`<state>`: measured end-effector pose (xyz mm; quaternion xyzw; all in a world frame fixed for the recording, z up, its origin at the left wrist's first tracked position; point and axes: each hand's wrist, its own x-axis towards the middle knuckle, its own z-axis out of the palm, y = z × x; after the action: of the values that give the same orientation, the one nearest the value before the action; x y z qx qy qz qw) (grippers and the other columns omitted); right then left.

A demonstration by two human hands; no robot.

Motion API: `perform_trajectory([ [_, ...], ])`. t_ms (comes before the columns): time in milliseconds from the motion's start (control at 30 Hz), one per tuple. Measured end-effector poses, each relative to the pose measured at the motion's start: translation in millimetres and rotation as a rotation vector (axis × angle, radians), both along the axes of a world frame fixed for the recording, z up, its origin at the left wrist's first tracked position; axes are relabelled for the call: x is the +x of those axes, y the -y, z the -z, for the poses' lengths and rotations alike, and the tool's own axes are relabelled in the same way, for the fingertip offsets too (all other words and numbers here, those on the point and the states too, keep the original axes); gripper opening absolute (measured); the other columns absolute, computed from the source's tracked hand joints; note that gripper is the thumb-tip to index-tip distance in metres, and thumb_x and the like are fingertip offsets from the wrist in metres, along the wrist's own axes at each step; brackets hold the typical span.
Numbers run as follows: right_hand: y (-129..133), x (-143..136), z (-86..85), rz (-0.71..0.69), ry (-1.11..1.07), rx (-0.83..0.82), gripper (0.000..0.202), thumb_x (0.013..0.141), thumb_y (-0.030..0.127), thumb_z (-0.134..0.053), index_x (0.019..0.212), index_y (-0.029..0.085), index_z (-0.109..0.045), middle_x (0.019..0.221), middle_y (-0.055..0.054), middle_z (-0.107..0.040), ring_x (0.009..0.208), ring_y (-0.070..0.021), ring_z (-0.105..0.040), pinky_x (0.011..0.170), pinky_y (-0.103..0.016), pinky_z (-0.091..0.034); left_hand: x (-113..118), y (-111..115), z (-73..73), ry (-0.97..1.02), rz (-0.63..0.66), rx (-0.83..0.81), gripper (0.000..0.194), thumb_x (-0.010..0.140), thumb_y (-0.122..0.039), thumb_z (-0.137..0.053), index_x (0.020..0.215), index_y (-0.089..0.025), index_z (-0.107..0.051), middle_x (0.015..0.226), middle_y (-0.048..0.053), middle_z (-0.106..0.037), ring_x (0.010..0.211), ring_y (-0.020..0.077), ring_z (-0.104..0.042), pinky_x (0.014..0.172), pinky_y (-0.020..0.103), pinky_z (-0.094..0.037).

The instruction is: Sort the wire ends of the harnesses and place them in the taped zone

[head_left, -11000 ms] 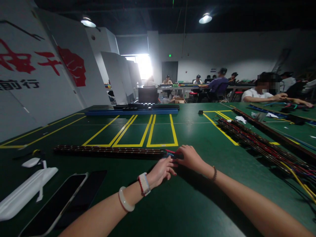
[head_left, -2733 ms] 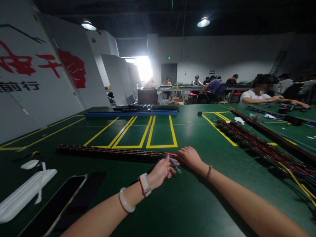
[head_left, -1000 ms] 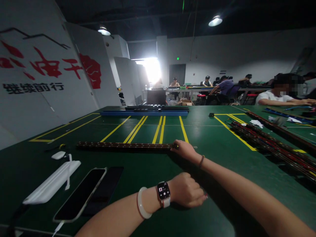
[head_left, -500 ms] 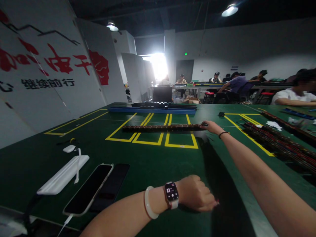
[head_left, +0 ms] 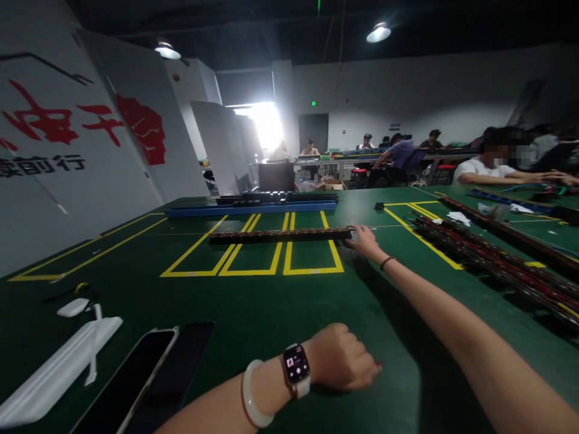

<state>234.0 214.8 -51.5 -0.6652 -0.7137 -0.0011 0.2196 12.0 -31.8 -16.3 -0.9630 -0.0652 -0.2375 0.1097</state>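
Green table [head_left: 253, 301], two bare hands, one dark strip [head_left: 280, 235].
The left hand [head_left: 341, 358] is curled closed, contents hidden; beyond, the right hand [head_left: 364, 242] pinches the strip's right end, across yellow tape [head_left: 314, 271], before a blue bar [head_left: 253, 209].

Dark strip [head_left: 280, 235] (slender) spans yellow tape [head_left: 289, 253].

Your desk [head_left: 253, 307] looks smooth and faintly glossy, while left of its yellow tape outlines [head_left: 314, 271], nearer you, the phone [head_left: 131, 374] has a dark glassy face and the white case [head_left: 63, 374] resembles smooth plastic.
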Motion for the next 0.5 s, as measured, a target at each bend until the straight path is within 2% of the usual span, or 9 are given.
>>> perform_trajectory([
  [100,43,46,3.9,-0.066,0.115,-0.034,0.053,0.08,0.043,-0.059,0.127,0.021,-0.051,0.128,-0.013,-0.046,0.114,-0.0282,-0.045,0.097,-0.039,-0.033,0,0,0.3,0.003,0.005,-0.01,0.032,0.091,-0.03,-0.041,0.063,-0.016,-0.049,0.054,0.0,-0.05,0.047,0.0105,-0.039,0.049,0.028,-0.021],
  [167,73,90,1.0,-0.031,0.24,-0.036,0.051,0.079,0.041,-0.059,0.125,0.02,-0.053,0.126,-0.015,-0.047,0.114,-0.0303,-0.044,0.096,-0.042,-0.032,0,0,0.7,0.021,0.007,-0.022,0.031,0.091,-0.028,-0.042,0.063,-0.016,-0.049,0.054,0.0,-0.05,0.047,0.0102,-0.038,0.05,0.027,-0.021],
  [267,113,162,-11.8,0.155,0.368,-0.016,0.048,0.079,0.041,-0.059,0.119,0.015,-0.055,0.124,-0.019,-0.047,0.111,-0.0328,-0.044,0.092,-0.044,-0.031,0,0,1.3,0.007,0.001,-0.055,0.032,0.091,-0.027,-0.041,0.063,-0.015,-0.049,0.054,-0.001,-0.048,0.048,0.0095,-0.036,0.052,0.027,-0.022],
  [367,145,224,-25.3,0.403,0.453,-0.071,0.044,0.08,0.042,-0.058,0.111,0.011,-0.058,0.112,-0.023,-0.052,0.105,-0.035,-0.047,0.086,-0.044,-0.032,-1,-2,2.1,-0.014,-0.016,-0.085,0.033,0.093,-0.028,-0.038,0.064,-0.015,-0.049,0.054,-0.002,-0.047,0.048,0.0097,-0.035,0.052,0.026,-0.022],
  [433,161,252,-29.6,0.546,0.478,-0.115,0.048,0.08,0.049,-0.056,0.106,0.009,-0.059,0.11,-0.025,-0.051,0.103,-0.0371,-0.047,0.082,-0.044,-0.032,-2,-2,2.4,-0.025,-0.024,-0.103,0.033,0.093,-0.028,-0.037,0.065,-0.016,-0.049,0.055,-0.002,-0.047,0.048,0.0098,-0.034,0.052,0.026,-0.022],
  [500,170,269,-29.7,0.61,0.436,-0.17,0.051,0.08,0.054,-0.054,0.104,0.01,-0.06,0.11,-0.025,-0.051,0.103,-0.038,-0.048,0.079,-0.044,-0.032,-2,-2,2.1,-0.031,-0.03,-0.123,0.033,0.094,-0.027,-0.036,0.065,-0.016,-0.049,0.055,-0.002,-0.047,0.048,0.0095,-0.034,0.051,0.025,-0.022],
])
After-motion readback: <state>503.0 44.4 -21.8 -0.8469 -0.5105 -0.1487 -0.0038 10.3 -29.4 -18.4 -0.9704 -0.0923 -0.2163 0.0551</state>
